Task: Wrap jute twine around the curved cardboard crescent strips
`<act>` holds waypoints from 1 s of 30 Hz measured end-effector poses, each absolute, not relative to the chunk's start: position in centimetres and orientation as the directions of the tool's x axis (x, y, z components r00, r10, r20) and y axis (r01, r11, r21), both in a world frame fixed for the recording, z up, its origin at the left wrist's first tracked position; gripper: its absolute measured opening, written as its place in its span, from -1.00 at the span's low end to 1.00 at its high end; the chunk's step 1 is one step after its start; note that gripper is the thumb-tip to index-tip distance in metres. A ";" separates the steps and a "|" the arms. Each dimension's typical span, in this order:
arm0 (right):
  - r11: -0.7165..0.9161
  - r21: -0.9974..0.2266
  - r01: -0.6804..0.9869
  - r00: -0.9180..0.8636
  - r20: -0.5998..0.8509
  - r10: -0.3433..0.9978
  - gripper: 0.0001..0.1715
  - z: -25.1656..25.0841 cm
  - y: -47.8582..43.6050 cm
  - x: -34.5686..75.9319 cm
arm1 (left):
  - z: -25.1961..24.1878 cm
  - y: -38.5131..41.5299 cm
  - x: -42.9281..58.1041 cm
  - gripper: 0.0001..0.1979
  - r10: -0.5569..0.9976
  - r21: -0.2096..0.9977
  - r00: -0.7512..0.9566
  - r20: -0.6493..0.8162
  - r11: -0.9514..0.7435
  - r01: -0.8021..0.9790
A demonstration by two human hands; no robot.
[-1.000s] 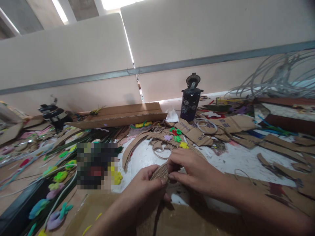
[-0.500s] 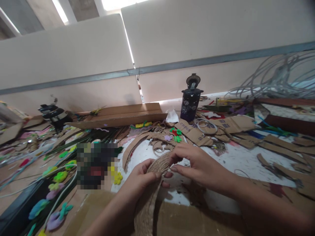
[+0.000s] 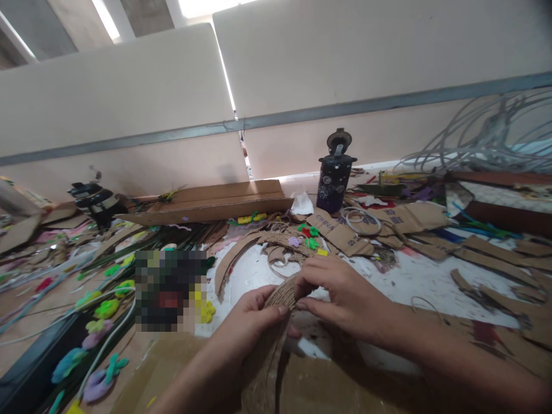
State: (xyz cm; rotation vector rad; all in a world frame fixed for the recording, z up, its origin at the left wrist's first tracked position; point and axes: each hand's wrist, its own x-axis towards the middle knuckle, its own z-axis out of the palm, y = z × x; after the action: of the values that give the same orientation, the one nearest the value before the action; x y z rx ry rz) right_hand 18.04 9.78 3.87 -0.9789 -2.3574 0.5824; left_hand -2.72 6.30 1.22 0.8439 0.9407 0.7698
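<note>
My left hand is closed around a curved band wrapped in jute twine, with the thumb on its top face. The band curves down toward the bottom edge of the view. Fingers of my right hand are pinched at the band's upper right edge, close to the left thumb. Whether they grip the band itself or a loose twine end is hidden. Just beyond the hands lies a curved cardboard piece, partly covered in twine, with small purple, green, red and yellow fuzzy flowers on its right side.
A dark bottle with its lid up stands at the back. Cardboard strips and scraps cover the right side. Fuzzy flowers and green stems lie left, beside a black box. Coiled clear tubing sits back right.
The twine-wrapped band and both hands have shifted slightly to the right. My right hand's fingers have drawn in on the band's edge. A yellow piece now shows beyond the right hand.
</note>
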 end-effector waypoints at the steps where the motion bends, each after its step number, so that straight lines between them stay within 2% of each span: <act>1: 0.645 -0.561 0.519 -0.605 0.292 0.741 -0.89 3.9 9.8 18.0 | 1.2 6.2 -2.6 -0.65 0.847 0.869 0.392 -0.359 0.456 -0.191; 17: 0.687 -0.450 0.571 -0.621 0.310 0.720 -0.84 3.5 9.5 17.7 | 2.1 5.8 -1.8 -0.74 0.858 0.874 0.388 -0.337 0.438 -0.209; 19: 0.680 -0.469 0.563 -0.617 0.310 0.724 -0.85 3.7 9.6 17.7 | 1.8 6.0 -1.9 -0.72 0.856 0.867 0.395 -0.335 0.444 -0.225; 24: 0.630 -0.608 0.483 -0.594 0.301 0.746 -0.94 4.3 9.9 18.2 | 1.6 6.5 -2.3 -0.64 0.875 0.875 0.329 -0.356 0.436 -0.212; 28: 0.600 -0.587 0.544 -0.521 0.324 0.789 -0.90 4.0 9.9 18.2 | 2.9 6.0 -1.9 -0.61 0.897 0.841 0.208 -0.390 0.439 -0.317; 30: 0.541 -0.621 0.567 -0.491 0.273 0.828 -0.93 3.7 9.9 18.0 | 3.3 5.7 -1.7 -0.64 0.903 0.837 0.198 -0.380 0.427 -0.341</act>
State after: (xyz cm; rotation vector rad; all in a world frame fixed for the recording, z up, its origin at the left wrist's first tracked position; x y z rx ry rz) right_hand 17.97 9.86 3.70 -1.1238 -2.2290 0.6208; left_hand -1.70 5.69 3.33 0.6820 1.0141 0.9718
